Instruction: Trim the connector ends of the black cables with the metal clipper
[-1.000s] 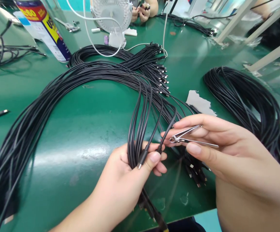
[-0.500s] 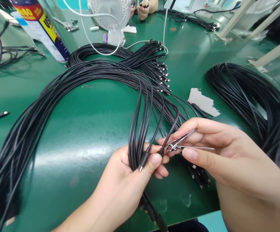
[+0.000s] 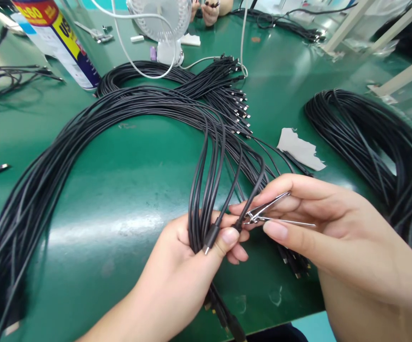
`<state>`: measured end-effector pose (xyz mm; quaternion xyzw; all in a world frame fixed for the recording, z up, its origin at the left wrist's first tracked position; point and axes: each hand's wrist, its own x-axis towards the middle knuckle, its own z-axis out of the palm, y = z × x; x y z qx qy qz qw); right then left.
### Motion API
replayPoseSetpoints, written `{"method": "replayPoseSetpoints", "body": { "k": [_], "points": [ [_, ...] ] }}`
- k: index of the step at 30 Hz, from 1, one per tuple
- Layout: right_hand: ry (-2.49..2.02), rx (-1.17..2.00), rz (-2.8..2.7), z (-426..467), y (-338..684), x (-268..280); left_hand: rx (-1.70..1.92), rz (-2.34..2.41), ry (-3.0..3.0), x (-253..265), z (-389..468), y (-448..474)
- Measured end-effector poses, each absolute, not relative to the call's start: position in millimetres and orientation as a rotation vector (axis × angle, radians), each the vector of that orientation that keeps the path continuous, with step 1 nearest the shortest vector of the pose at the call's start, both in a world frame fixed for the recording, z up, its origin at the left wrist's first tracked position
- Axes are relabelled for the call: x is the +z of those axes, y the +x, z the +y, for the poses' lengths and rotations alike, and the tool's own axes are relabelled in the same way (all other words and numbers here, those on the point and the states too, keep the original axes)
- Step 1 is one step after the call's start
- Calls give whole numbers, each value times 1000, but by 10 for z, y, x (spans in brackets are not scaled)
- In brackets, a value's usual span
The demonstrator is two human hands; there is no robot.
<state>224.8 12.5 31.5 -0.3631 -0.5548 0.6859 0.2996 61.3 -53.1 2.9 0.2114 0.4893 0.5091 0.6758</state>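
Several black USB cables [image 3: 213, 175] run down into my left hand [image 3: 188, 256], which is closed around them near their plugs. One plug [image 3: 211, 237] with a metal tip lies against my left thumb. Another cable end is pinched between my left thumb and fingers, its plug mostly hidden. My right hand [image 3: 320, 223] holds a silver nail clipper [image 3: 266, 213] between thumb and fingers, its lever raised. The clipper's jaws touch or nearly touch the pinched cable just above the thumb; I cannot tell whether they bite into it.
A long black cable bundle [image 3: 95, 114] arcs over the green table [image 3: 113, 190]. A second coil [image 3: 369, 147] lies at right, by a torn white scrap [image 3: 300, 148]. A spray can [image 3: 63, 42] and white fan [image 3: 159, 19] stand behind. Another person's hand [image 3: 210, 13] shows at the back.
My right thumb has shifted slightly left and down along the nail clipper. My left hand keeps the same hold on the cables. The view has moved a little.
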Motion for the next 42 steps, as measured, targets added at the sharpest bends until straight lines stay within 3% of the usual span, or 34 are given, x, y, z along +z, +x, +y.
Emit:
{"method": "replayPoseSetpoints", "body": {
  "k": [42],
  "points": [
    [-1047,1649,-1585,91,2250,347,1205,1035,456,-53,-596,630]
  ]
}}
